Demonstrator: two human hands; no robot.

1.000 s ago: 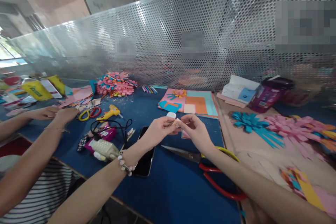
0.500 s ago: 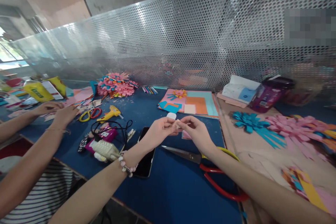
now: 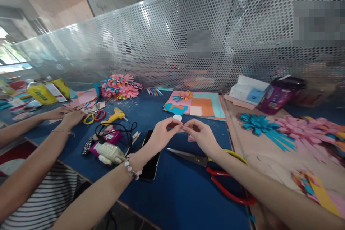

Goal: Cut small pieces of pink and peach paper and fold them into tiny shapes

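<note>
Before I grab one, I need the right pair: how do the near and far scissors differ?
The near scissors look much larger than the far scissors, but are closer to the camera. The near scissors point left; the far scissors point away from the camera. The right forearm crosses the near scissors; the far scissors lie beside a co-worker's hand. Both have yellow-and-red handles.

The tiny thing (image 3: 183,126) pinched between the left hand (image 3: 161,133) and right hand (image 3: 202,136) was too small to tell. The left arm (image 3: 99,192) hid part of the phone (image 3: 153,167). The right arm (image 3: 258,183) covered some of the big scissors (image 3: 198,159). The bottom edge cut off the striped shirt (image 3: 40,203).
</note>
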